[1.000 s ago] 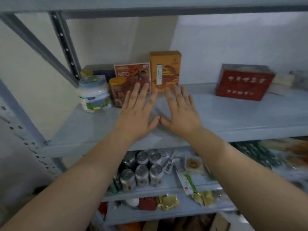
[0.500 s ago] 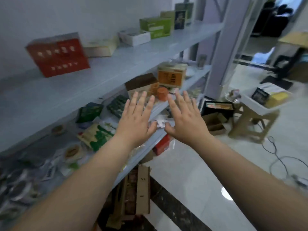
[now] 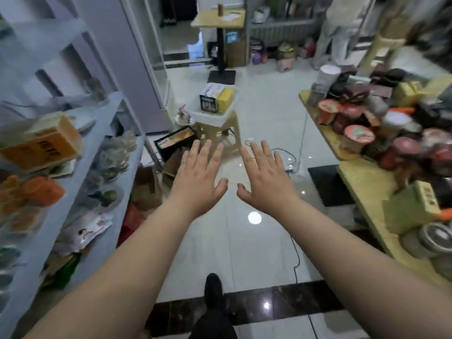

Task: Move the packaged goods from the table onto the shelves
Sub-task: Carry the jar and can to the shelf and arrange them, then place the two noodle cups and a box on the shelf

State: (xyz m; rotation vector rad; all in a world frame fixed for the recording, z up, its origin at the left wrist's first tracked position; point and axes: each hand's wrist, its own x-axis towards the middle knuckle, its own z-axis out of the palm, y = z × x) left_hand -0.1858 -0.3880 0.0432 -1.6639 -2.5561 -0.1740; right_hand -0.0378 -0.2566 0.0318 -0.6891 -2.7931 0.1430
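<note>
The shelves [image 3: 46, 231] stand to my left and the table [image 3: 362, 182] to my right, with open floor between them; my left hand [image 3: 198, 177] and right hand [image 3: 266, 179] reach out side by side over that floor, thumbs near each other but apart, holding nothing; packaged goods [image 3: 359, 135] crowd the table; a box [image 3: 44, 143] lies tilted on an upper shelf; ahead, beyond my hands, a stool [image 3: 220, 133] carries a tub [image 3: 210, 116] with boxes [image 3: 217, 97] in it; my foot [image 3: 214, 287] is below, between my forearms.
</note>
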